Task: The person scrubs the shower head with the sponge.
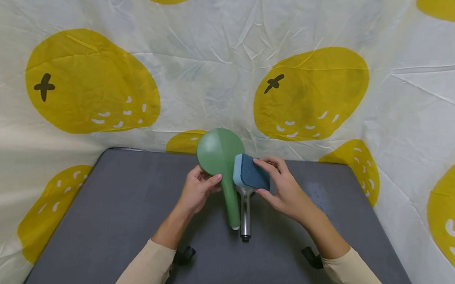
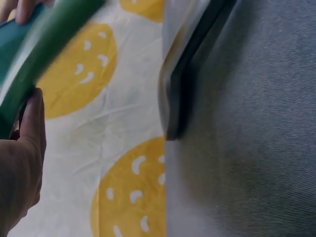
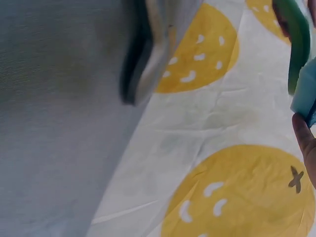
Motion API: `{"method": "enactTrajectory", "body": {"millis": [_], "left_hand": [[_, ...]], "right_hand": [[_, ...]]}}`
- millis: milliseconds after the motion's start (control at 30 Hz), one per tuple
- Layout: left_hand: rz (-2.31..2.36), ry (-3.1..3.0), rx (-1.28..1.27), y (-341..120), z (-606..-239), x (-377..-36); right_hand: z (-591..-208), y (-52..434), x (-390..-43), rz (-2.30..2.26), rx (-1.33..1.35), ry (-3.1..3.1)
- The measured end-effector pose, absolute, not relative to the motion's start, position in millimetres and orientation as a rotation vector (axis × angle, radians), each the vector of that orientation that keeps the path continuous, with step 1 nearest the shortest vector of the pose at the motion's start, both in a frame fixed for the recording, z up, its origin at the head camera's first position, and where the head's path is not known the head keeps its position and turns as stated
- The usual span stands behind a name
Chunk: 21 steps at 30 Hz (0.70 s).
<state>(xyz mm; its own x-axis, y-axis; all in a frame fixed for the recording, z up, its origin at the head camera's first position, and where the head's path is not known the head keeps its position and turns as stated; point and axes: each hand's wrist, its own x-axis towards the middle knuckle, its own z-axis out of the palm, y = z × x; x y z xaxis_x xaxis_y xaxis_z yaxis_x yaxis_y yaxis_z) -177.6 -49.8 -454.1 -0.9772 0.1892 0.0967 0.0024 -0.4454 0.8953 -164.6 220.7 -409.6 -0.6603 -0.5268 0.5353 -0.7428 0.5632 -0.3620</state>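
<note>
My left hand (image 1: pixel 202 188) grips a green shower head (image 1: pixel 215 152) near its neck, thumb in front, the handle slanting down toward me. A two-tone sponge (image 1: pixel 256 171), light blue with a dark blue layer, is pinched between thumb and fingers of my right hand (image 1: pixel 286 190). In the head view the sponge overlaps the green neck's right side; whether they touch I cannot tell. Behind the sponge a chrome shower head (image 1: pixel 246 216) lies on the table, its upper part hidden. The left wrist view shows the green handle (image 2: pixel 47 54) blurred, and the right wrist view the sponge's (image 3: pixel 303 94) light side.
A dark grey table (image 1: pixel 131 205) spreads under both hands. White cloth (image 1: pixel 207 81) printed with yellow fruit hangs behind the table and along its sides. Black straps (image 1: pixel 184 255) show at both forearms, by the beige sleeves.
</note>
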Motion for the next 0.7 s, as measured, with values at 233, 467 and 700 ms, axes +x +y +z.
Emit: {"method": "enactTrajectory", "body": {"millis": [233,467,700], "left_hand": [[2.579,1.548,0.265,-48,-442,-184],[2.675,1.446,0.250,-46,-428,-193],[2.675,1.519,0.272,-50,-417,-201]], "right_hand": [[-397,199,-178,0.761,1.122,-2.436],[-396,196,-176,0.748,1.198,-2.406],[-412,201,-161,0.718,1.303,-2.392]]}}
